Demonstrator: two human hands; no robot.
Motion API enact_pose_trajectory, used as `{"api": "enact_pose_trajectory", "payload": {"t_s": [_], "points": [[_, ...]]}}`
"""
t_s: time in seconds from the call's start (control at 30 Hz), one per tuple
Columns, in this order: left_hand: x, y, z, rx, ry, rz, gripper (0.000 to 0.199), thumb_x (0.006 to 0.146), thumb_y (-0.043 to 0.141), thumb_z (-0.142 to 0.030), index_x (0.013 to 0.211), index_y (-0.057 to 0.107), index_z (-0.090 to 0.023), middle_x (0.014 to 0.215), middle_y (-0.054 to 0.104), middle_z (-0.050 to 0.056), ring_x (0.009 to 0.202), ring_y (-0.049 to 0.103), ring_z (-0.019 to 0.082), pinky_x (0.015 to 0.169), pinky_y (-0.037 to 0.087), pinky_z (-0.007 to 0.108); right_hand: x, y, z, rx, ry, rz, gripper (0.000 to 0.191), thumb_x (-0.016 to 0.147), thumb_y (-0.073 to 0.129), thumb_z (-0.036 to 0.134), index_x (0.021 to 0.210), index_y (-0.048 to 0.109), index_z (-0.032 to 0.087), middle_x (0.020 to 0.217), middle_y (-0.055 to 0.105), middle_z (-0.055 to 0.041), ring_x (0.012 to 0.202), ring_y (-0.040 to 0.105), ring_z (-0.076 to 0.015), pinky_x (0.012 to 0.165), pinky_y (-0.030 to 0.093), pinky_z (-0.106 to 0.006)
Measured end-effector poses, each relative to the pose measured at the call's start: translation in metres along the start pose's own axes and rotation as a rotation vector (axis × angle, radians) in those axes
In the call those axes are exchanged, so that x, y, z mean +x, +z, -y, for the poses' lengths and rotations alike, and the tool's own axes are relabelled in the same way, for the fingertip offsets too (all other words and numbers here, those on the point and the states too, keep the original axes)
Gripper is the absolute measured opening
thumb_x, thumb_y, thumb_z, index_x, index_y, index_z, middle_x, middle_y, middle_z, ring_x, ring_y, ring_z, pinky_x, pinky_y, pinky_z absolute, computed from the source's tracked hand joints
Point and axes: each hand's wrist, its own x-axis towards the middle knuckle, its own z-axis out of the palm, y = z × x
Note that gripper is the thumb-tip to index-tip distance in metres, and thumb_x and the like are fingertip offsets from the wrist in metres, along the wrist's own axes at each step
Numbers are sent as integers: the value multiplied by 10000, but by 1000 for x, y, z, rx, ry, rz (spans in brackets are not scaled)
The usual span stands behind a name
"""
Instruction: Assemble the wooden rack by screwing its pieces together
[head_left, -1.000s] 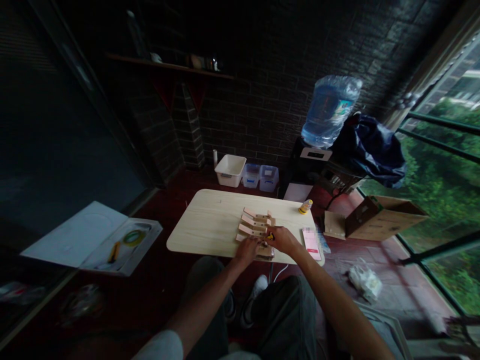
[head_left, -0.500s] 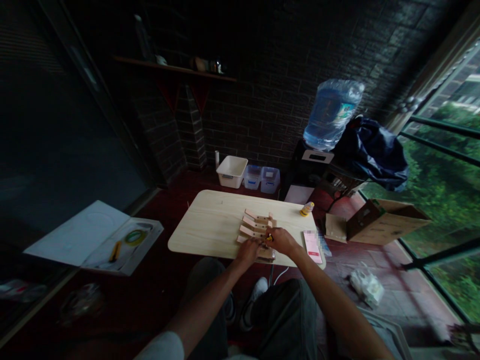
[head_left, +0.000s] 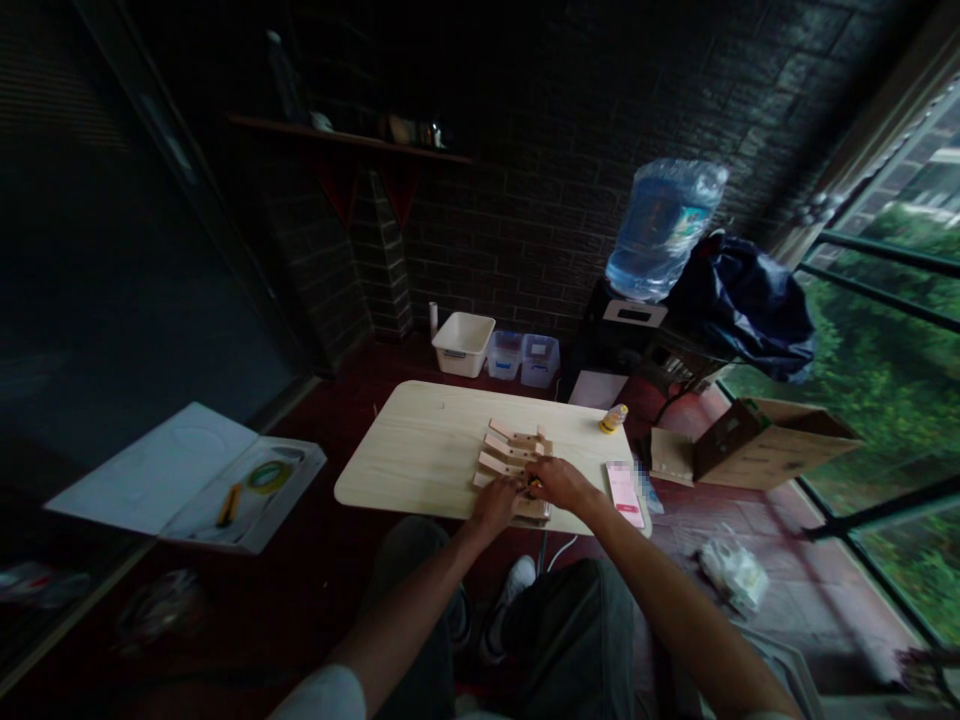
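Note:
On the small table (head_left: 405,450) lies a wooden rack (head_left: 504,463) with several slanted slats fixed along a base with dark holes. My left hand (head_left: 496,503) rests at the rack's near end, its fingers bent down onto the wood. Whatever those fingertips grip is too small to make out. Close beside it, my right hand (head_left: 557,483) is closed on a small yellow-and-black tool (head_left: 535,482). Most of that tool is hidden by the fingers, and its tip is not visible. The two hands nearly touch over the base.
Right of the hands lie a phone (head_left: 625,493) and a yellow-labelled bottle (head_left: 613,419). An open white box (head_left: 289,500) with a yellow-black cutter and a tape roll stands at left. Plastic bins (head_left: 463,345), a water dispenser (head_left: 634,313) and a cardboard box (head_left: 765,445) stand beyond the table.
My right hand has shifted slightly left, turning at the wrist, and less of the yellow-and-black tool shows. My left hand stays in place on the rack.

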Motion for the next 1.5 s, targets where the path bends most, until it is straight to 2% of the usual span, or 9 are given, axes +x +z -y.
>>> {"api": "enact_pose_trajectory", "payload": {"t_s": [0.27, 0.53, 0.7, 0.83, 1.0, 1.17, 1.5], "points": [[3, 5, 4, 27, 3, -16, 271, 925, 515, -98, 1106, 706, -158, 1213, 721, 131, 1176, 648, 240, 1053, 467, 357, 0, -6, 10, -34, -28, 11, 224, 913, 608, 204, 1105, 721, 180, 1176, 733, -133, 1093, 685, -254, 911, 513, -337], [3, 5, 2, 24, -18, -13, 276, 931, 513, -100, 1126, 699, -160, 1219, 722, 132, 1179, 651, 239, 1049, 468, 348, 13, -10, 14, -101, 63, 69, 354, 949, 579, 365, 1179, 708, 128, 1160, 748, -174, 1085, 705, -281, 901, 535, -362], [1, 6, 0, 11, -27, -27, 288, 948, 503, -118, 1160, 693, -165, 1269, 709, 129, 1209, 635, 234, 1075, 453, 361, 17, -9, 15, -159, -6, 74, 331, 953, 563, 320, 1163, 721, 119, 1134, 760, -181, 1084, 707, -301, 954, 518, -406], [1, 5, -2, 0, -34, -34, 292, 925, 536, -109, 1154, 706, -170, 1276, 712, 127, 1223, 630, 234, 1089, 444, 361, 17, -7, 12, -147, -2, 87, 342, 948, 587, 334, 1191, 703, 123, 1132, 760, -182, 1066, 713, -303, 888, 546, -386], [0, 5, -5, -9, -50, -46, 297, 920, 547, -86, 1143, 719, -180, 1264, 718, 118, 1204, 642, 216, 1079, 450, 332, 15, -7, 10, -107, 24, 82, 297, 940, 610, 311, 1157, 710, 135, 1131, 761, -172, 1076, 708, -295, 887, 539, -376], [-1, 6, -10, -9, -97, -61, 273, 929, 553, -96, 1117, 734, -175, 1229, 732, 111, 1183, 654, 217, 1051, 473, 330, 15, -5, 8, -94, 34, 62, 326, 949, 610, 370, 1137, 714, 125, 1126, 757, -176, 1073, 708, -286, 875, 541, -362], [-5, 9, -12, -48, -108, -128, 245, 948, 572, -133, 1126, 738, -163, 1223, 733, 115, 1204, 639, 212, 1091, 448, 327, 12, -1, 5, -99, 35, 36, 317, 931, 633, 354, 1117, 717, 112, 1079, 764, -169, 1003, 729, -277, 826, 547, -329]]}}
